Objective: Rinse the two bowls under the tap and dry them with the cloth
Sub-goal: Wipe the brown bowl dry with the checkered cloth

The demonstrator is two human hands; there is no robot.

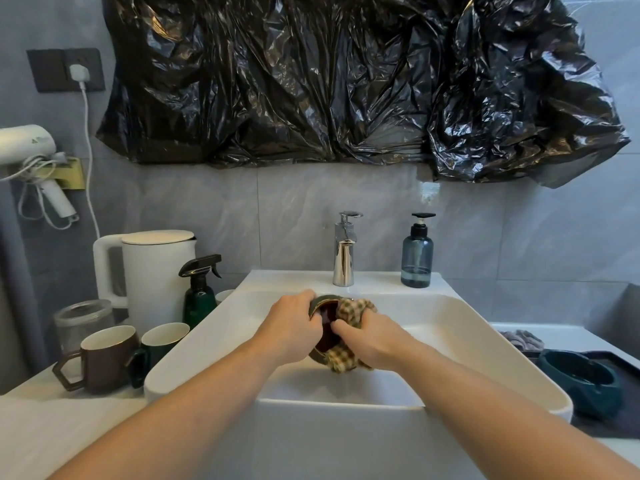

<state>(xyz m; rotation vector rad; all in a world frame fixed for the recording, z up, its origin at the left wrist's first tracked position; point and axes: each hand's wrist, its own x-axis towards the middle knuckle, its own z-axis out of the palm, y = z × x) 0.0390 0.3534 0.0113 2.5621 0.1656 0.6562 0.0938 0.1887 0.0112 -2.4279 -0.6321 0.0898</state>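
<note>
Currently the left hand [291, 327] has a closed grip on the rim of a brown bowl [325, 332], holding it tilted over the middle of the sink [460, 327]. The right hand [369, 341] is closed on a checked cloth [353, 311], pressing it into and around the bowl's right side — cloth wraps the far rim and hangs out below the near edge.

Tap [344, 251] stands at the far edge of the sink; no stream of water visible from it.

Judgement on progress: this bowl looks past rinsing and is in the drying step, not yet set down. A second bowl [581, 379], dark teal, sits on a dark tray [620, 410] on the worktop to the right, well apart from the hands. Whether it is already rinsed and dried cannot be told from this view — if so, little remains; if not, roughly half the task is left.

Two mugs [114, 355] stand left of the sink, untouched.
</note>
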